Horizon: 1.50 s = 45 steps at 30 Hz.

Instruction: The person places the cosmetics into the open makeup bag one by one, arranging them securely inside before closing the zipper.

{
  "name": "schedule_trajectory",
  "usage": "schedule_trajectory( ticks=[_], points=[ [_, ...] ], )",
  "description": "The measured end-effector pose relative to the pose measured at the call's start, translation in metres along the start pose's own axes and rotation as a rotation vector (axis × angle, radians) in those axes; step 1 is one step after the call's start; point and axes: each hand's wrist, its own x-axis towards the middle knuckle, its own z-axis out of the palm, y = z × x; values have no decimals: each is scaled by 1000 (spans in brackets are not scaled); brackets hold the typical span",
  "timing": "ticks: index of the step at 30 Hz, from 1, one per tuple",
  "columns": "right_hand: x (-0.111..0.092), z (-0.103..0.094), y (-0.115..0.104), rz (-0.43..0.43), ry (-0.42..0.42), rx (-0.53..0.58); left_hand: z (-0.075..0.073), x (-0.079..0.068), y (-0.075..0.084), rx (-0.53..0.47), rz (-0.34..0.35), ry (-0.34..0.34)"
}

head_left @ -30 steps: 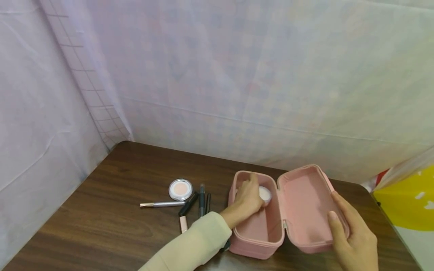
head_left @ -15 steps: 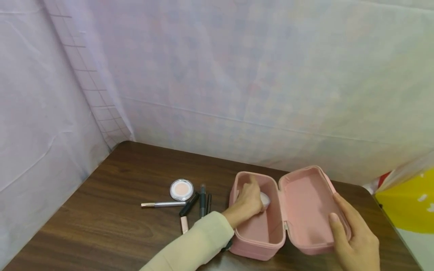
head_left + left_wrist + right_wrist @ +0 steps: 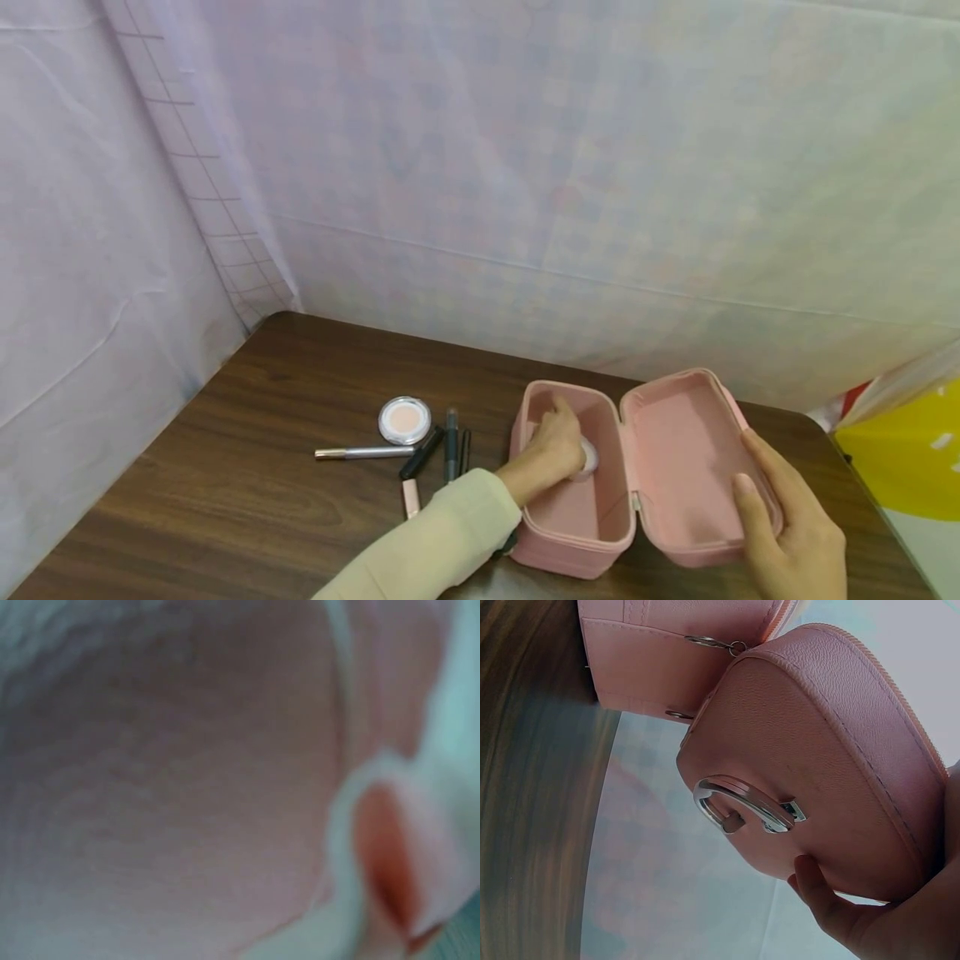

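Observation:
A pink cosmetic case stands on the table with its lid swung out to the right. My left hand reaches down inside, holding a small round container with a whitish top low in the case; most of the fingertips are hidden. On the lid's outer edge, my right hand grips with the thumb on the inner side. In the right wrist view, fingers rest against the lid's outside near a handle with metal fittings. Blurred pink lining fills the left wrist view.
Left of the case on the brown table lie a round compact, a silver pen-like tube, several dark sticks and a light pink tube. A pale curtain hangs behind the table.
The round container has dropped lower into the case under my left hand, and less of its top shows. My right hand keeps the lid in about the same position.

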Motion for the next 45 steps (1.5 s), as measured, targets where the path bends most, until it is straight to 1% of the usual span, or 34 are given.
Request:
schedule_trajectory(
  ticks=[2,5,12,19,21,25,32,37,39,43,45],
  points=[
    [0,0,0,0,-1,0,0,0,1,3,-6,7],
    [0,-1,-1,-2,-2,-4,0,0,1,-4,11,27],
    [0,-1,-2,35,-9,-12,0,-1,-3,-106,59,79],
    [0,-1,-2,11,0,-11,-1,-2,-7,-155,155,120],
    [0,-2,-2,16,-1,-11,-2,-3,-8,-167,171,121],
    [0,-2,-1,39,-5,-12,-2,-3,-8,-167,186,106],
    [0,-1,-1,29,-13,10,-3,-2,-8,-121,149,34],
    [-1,0,-1,26,-16,3,-5,-2,-6,-100,155,7],
    [0,0,0,15,-20,3,-8,-4,-5,-75,153,-15],
    [1,-1,-1,33,-31,-5,-15,-9,-2,26,210,-59],
    [1,-2,-1,55,-38,-18,-21,-12,0,58,265,-87]
  ],
)
